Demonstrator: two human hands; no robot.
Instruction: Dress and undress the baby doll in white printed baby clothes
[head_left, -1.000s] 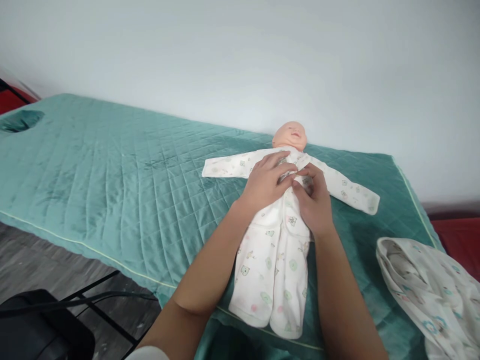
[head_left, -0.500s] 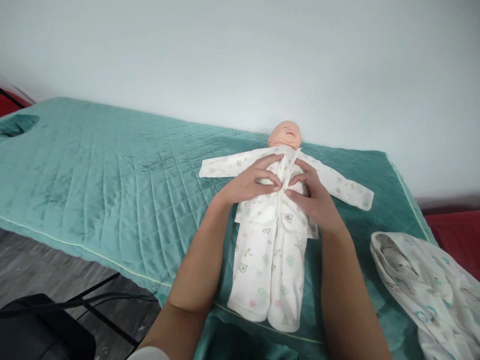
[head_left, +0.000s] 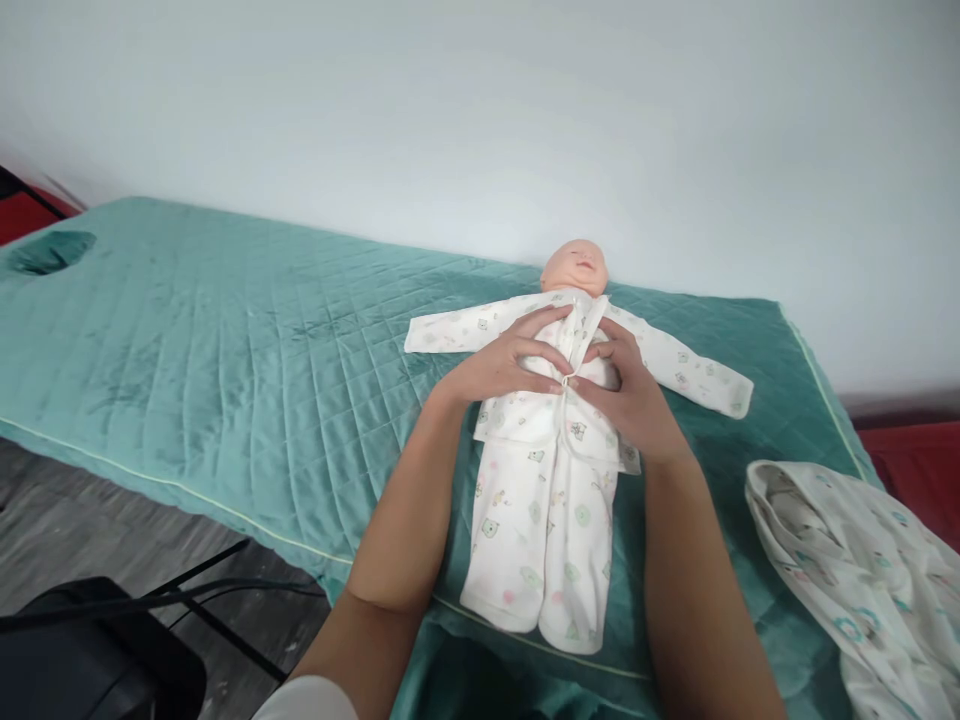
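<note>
A baby doll (head_left: pixel 576 266) lies on its back, dressed in a white printed shirt (head_left: pixel 514 418) and matching trousers (head_left: pixel 506 530). Its sleeves stretch out to both sides. At the shirt's front, a thin white tie string (head_left: pixel 568 381) shows as a small loop between my fingertips. My left hand (head_left: pixel 517 360) pinches the string from the left, thumb and index finger close together, while other fingers rest on the chest. From the right, my right hand (head_left: pixel 621 385) pinches it too, its fingers curled over the shirt. The string's ends are hidden by my fingers.
A green quilted cover (head_left: pixel 225 340) spreads over the bed, with a hole (head_left: pixel 51 252) at the far left. Crumpled printed white cloth (head_left: pixel 862 570) lies at the lower right. A black bag (head_left: pixel 97 650) stands lower left, and a pale wall (head_left: pixel 480 120) rises behind.
My hands have barely moved; the string's loop shows more clearly between the fingertips. The whole view has shifted slightly.
</note>
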